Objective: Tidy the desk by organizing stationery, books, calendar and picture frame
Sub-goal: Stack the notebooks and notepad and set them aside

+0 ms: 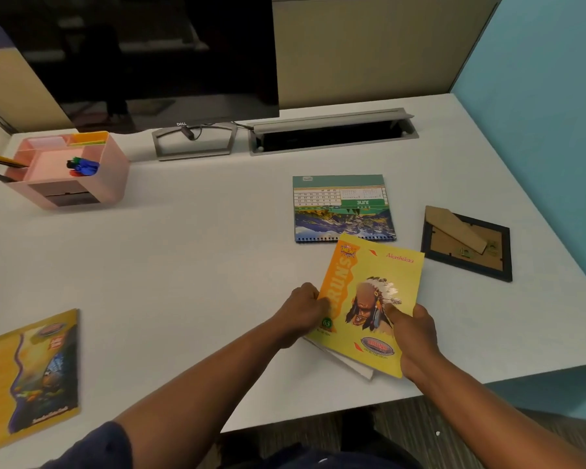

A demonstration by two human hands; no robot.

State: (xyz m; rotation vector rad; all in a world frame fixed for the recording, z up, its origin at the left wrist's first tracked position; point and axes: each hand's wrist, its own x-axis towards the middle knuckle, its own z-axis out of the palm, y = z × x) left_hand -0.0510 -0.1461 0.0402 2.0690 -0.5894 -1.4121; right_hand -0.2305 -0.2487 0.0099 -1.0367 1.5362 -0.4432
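I'm pinching the book (369, 299) with both hands (305, 313) (416, 336) near the desk's (200, 252) front edge; loose pages underneath may be slipping off.

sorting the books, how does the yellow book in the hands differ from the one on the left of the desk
The yellow book with the feathered-headdress figure is held at its edges by the left hand and right hand, tilted, over white pages. The book at the left lies flat on the desk, untouched, showing a blue and purple picture on darker yellow. The held one lies close to the calendar; the other lies alone. Both are thin, yellow softcovers.
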